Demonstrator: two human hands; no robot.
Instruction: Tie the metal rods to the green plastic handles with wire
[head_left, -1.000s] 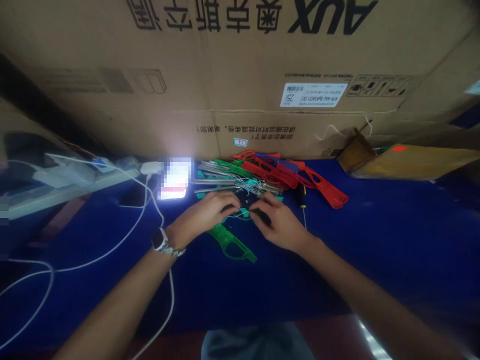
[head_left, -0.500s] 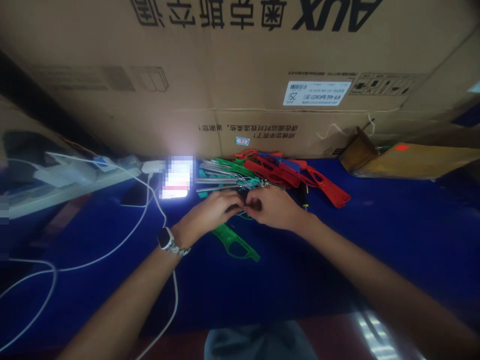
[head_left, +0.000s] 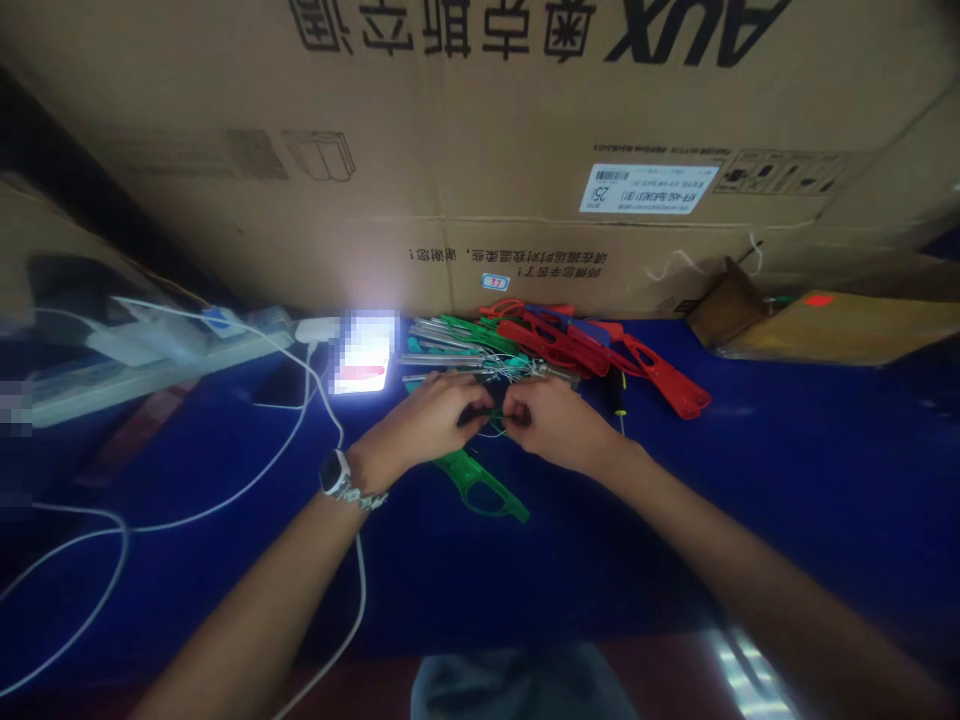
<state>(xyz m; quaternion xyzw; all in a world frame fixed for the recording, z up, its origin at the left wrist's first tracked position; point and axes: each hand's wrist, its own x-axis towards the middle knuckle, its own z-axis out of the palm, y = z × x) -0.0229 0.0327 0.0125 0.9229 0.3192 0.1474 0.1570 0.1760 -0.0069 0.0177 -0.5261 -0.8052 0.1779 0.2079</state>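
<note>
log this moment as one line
left hand: curled, grip unclear | right hand: curled, grip unclear | green plastic piece: on blue surface

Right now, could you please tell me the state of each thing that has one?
Left hand: fingers curled, grip unclear
Right hand: fingers curled, grip unclear
Green plastic part: lying near left hand
Red plastic parts: piled
Screwdriver: lying, partly hidden
Screen: lit
Watch face: dark
White cable: loosely curved
Cardboard box: print upside down

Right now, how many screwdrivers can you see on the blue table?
1: a black-and-yellow screwdriver just beyond the right wrist, beside the red plastic shells, its handle partly covered. Others could be hidden under the pile or the hands.
</note>
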